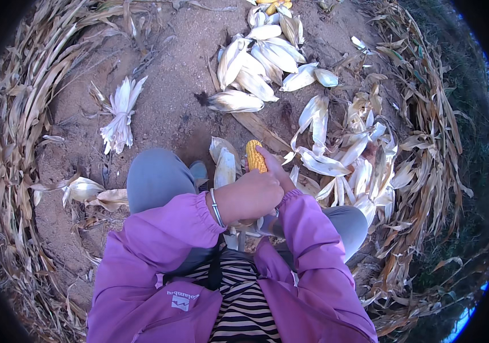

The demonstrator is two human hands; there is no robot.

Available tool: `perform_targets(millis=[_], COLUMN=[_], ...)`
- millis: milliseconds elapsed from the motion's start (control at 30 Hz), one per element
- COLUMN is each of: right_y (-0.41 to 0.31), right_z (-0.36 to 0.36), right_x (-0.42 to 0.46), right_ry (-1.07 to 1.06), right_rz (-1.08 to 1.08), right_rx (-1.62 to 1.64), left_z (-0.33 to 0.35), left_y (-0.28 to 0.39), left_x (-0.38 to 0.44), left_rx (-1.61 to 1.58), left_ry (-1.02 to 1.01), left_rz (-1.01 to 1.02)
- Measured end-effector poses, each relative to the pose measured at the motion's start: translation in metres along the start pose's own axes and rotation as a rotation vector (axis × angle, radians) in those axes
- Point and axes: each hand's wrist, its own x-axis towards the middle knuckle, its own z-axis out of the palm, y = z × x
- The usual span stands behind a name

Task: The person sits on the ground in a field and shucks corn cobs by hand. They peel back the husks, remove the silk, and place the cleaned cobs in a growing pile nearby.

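Note:
A husked ear of yellow corn (256, 156) points up and away in front of me. My right hand (275, 166) is closed around its right side, with the fingertips near the tip. My left hand (251, 195), a bracelet at its wrist, is a fist against the lower end of the ear; its fingers and whatever lies inside them are hidden from above. Pale corn husks (226, 167) stand just left of the ear, and more show under my left wrist.
Ahead lies a heap of unhusked ears (266, 60), with yellow ears (274, 6) beyond. Loose husks (360, 171) pile up at right. A bundle of pale husks (121, 113) lies at left on the soil. Dry stalks (11, 150) curve along both sides.

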Motion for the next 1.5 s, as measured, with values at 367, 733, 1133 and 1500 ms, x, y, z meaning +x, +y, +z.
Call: perform_targets(millis=[367, 733, 1133, 1500], right_y=[-0.329, -0.244, -0.097, -0.125], right_z=[0.113, -0.069, -0.081, 0.006], right_x=[-0.018, 0.035, 0.152, 0.237], right_ry=[-0.179, 0.291, 0.663, 0.276], right_rz=[-0.906, -0.699, -0.965, -1.089], right_rx=[0.22, -0.44, -1.541, -1.933], left_z=[-0.013, -0.023, -0.029, -0.039], left_y=[-0.003, 0.005, -0.001, -0.023], left_x=[0.0, 0.001, 0.012, 0.017], left_rx=[-0.015, -0.031, -0.098, -0.186], left_ry=[0.026, 0.009, 0.016, 0.044], left_rz=[0.008, 0.086, 0.045, -0.023])
